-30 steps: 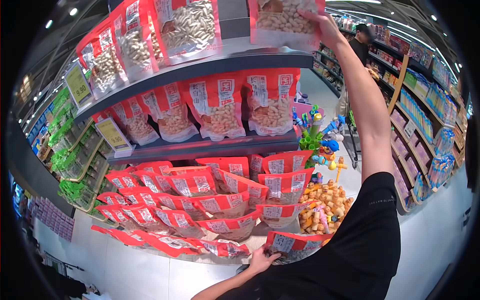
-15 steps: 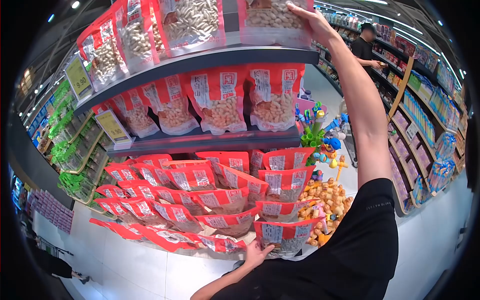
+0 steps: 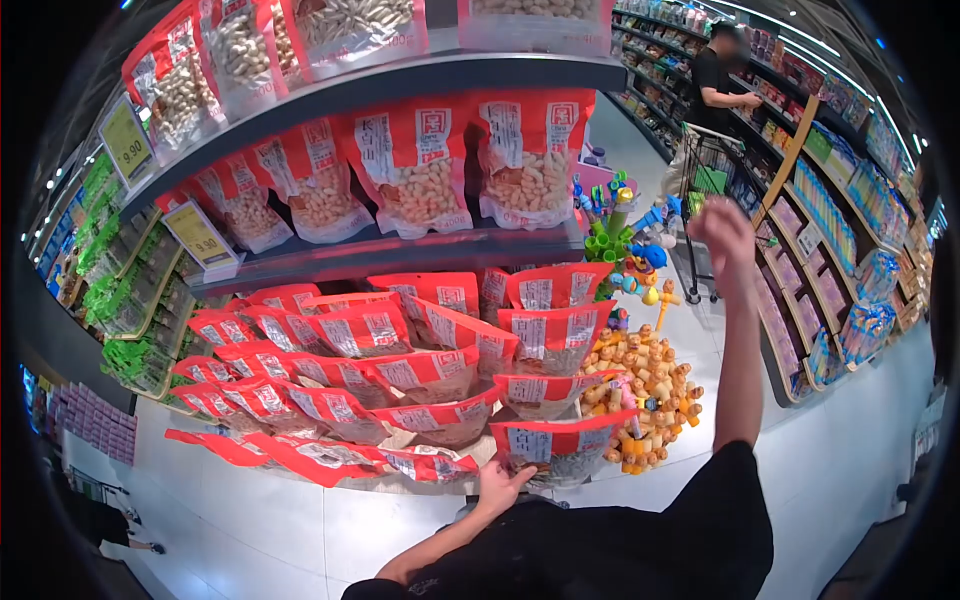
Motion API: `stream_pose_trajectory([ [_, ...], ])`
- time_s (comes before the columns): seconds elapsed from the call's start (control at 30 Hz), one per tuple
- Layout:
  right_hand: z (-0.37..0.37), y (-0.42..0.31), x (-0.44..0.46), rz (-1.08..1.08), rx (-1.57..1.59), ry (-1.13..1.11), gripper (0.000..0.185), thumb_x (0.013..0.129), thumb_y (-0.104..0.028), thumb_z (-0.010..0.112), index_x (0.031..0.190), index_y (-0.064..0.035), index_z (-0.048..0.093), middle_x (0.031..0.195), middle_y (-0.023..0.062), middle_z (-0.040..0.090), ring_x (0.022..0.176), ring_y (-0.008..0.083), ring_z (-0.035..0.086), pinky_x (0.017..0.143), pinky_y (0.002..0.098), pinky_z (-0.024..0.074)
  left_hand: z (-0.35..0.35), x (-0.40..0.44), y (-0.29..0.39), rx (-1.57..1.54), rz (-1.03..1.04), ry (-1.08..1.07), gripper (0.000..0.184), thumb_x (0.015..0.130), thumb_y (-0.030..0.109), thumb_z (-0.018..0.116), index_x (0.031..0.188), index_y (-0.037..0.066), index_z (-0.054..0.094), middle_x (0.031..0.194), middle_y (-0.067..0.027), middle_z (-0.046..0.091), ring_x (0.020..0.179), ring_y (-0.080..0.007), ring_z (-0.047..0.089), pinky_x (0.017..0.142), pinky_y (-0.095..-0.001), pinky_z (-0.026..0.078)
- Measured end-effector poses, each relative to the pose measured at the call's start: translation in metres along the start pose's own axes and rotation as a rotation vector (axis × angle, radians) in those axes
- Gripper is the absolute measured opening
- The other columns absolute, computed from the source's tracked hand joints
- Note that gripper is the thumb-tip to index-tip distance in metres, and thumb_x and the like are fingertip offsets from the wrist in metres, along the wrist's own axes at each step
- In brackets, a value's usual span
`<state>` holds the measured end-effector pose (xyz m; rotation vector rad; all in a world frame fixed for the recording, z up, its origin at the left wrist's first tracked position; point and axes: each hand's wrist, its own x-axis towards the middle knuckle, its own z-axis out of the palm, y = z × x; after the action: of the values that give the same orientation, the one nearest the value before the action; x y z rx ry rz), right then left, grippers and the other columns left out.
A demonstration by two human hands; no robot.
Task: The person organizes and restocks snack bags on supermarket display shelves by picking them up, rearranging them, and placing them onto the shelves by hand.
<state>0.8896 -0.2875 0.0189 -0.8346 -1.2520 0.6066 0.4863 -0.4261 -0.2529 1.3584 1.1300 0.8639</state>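
Note:
My left hand (image 3: pixel 500 487) is closed on the lower left side of a red-topped bag (image 3: pixel 562 452) at the front right of the lower display. My right hand (image 3: pixel 722 232) is raised in the air to the right of the shelves, blurred, its fingers curled and smeared by motion. Rows of similar red bags (image 3: pixel 430 378) lean in the display beside my left hand. Upright peanut bags (image 3: pixel 420 175) stand on the middle shelf (image 3: pixel 400 262), and more bags (image 3: pixel 540 25) stand on the top shelf (image 3: pixel 380 95).
Two price signs (image 3: pixel 128 143) (image 3: pixel 201 238) reading 9.90 are at the left. Colourful toys (image 3: pixel 630 245) and small tan figures (image 3: pixel 650 385) lie right of the bags. Farther right are a cart (image 3: pixel 708 165), a person (image 3: pixel 712 85) and stocked shelves (image 3: pixel 835 235).
My right hand has let go of the top-shelf bag and come down to the right. My left hand has stayed on the front bag, which stands more upright than at first. The view has shifted.

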Motion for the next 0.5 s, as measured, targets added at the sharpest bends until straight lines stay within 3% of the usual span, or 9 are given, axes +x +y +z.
stream_pose_trajectory([
  [0.07, -0.004, 0.029, -0.096, 0.123, -0.092, 0.008, 0.029, 0.074, -0.005, 0.062, 0.102, 0.0004, 0.063, 0.091, 0.0078, 0.066, 0.086, 0.0168, 0.064, 0.082, 0.0293, 0.0503, 0.013, 0.001, -0.001, -0.419, 0.132, 0.13, 0.029, 0.077, 0.016, 0.082, 0.085, -0.002, 0.06, 0.071, 0.002, 0.056, 0.061, -0.0063, 0.043, 0.052, -0.0248, 0.037],
  [0.1, -0.008, 0.039, -0.146, 0.309, -0.203, -0.005, 0.032, 0.07, -0.005, 0.062, 0.102, -0.0006, 0.063, 0.094, 0.0082, 0.066, 0.088, 0.0163, 0.064, 0.082, 0.0292, 0.0505, 0.001, -0.003, -0.008, -0.079, -0.001, 0.107, 0.028, 0.078, 0.013, 0.081, 0.08, -0.001, 0.057, 0.072, 0.0017, 0.056, 0.064, -0.0057, 0.045, 0.054, -0.0246, 0.039],
  [0.17, 0.002, 0.061, -0.238, 0.479, -0.028, -0.074, 0.044, 0.07, 0.0, 0.067, 0.114, -0.0013, 0.061, 0.107, 0.0085, 0.066, 0.101, 0.0176, 0.062, 0.091, 0.0313, 0.0474, 0.003, 0.0, 0.0, -0.152, 0.031, 0.133, 0.03, 0.078, 0.013, 0.081, 0.077, 0.0, 0.054, 0.073, 0.0015, 0.056, 0.065, -0.0052, 0.045, 0.055, -0.0246, 0.038],
  [0.23, 0.046, 0.062, -0.299, 0.616, 0.111, -0.061, 0.058, 0.067, 0.003, 0.075, 0.122, -0.0015, 0.057, 0.115, 0.0076, 0.064, 0.109, 0.0193, 0.059, 0.097, 0.0337, 0.0446, 0.006, 0.006, -0.017, -0.273, 0.042, 0.074, 0.027, 0.079, 0.011, 0.08, 0.087, -0.004, 0.059, 0.082, -0.0038, 0.063, 0.072, -0.0081, 0.055, 0.062, -0.0258, 0.045],
  [0.3, 0.081, 0.068, -0.33, 0.669, 0.178, -0.028, 0.065, 0.065, 0.004, 0.079, 0.126, -0.0017, 0.055, 0.118, 0.0071, 0.063, 0.113, 0.0202, 0.058, 0.099, 0.0349, 0.0432, 0.005, 0.009, -0.01, -0.378, 0.116, 0.033, 0.026, 0.08, 0.009, 0.078, 0.096, -0.004, 0.062, 0.092, -0.007, 0.067, 0.082, -0.0115, 0.06, 0.074, -0.0267, 0.047],
  [0.37, 0.102, 0.083, -0.351, 0.779, -0.04, -0.044, 0.07, 0.062, 0.001, 0.084, 0.125, -0.002, 0.055, 0.119, 0.0068, 0.063, 0.109, 0.0206, 0.059, 0.098, 0.0352, 0.0444, 0.001, 0.005, -0.017, -0.355, 0.113, -0.014, 0.027, 0.08, 0.008, 0.077, 0.099, -0.004, 0.062, 0.096, -0.0072, 0.067, 0.086, -0.0126, 0.061, 0.077, -0.0275, 0.048],
  [0.47, 0.112, 0.118, -0.37, 0.741, -0.149, 0.057, 0.067, 0.061, 0.001, 0.085, 0.121, -0.0039, 0.058, 0.114, 0.0061, 0.065, 0.103, 0.0198, 0.061, 0.094, 0.0343, 0.0467, -0.003, 0.003, -0.034, -0.215, 0.003, -0.062, 0.029, 0.081, 0.006, 0.075, 0.105, -0.003, 0.061, 0.101, -0.0072, 0.068, 0.093, -0.0146, 0.062, 0.084, -0.0298, 0.048],
  [0.5, 0.115, 0.123, -0.373, 0.741, -0.207, 0.105, 0.059, 0.06, 0.003, 0.085, 0.113, -0.0044, 0.062, 0.106, 0.0066, 0.067, 0.098, 0.0193, 0.062, 0.088, 0.034, 0.0487, -0.004, 0.003, -0.032, -0.207, 0.013, -0.048, 0.031, 0.081, 0.005, 0.074, 0.108, -0.003, 0.061, 0.105, -0.0078, 0.068, 0.097, -0.0147, 0.062, 0.087, -0.0294, 0.047],
])
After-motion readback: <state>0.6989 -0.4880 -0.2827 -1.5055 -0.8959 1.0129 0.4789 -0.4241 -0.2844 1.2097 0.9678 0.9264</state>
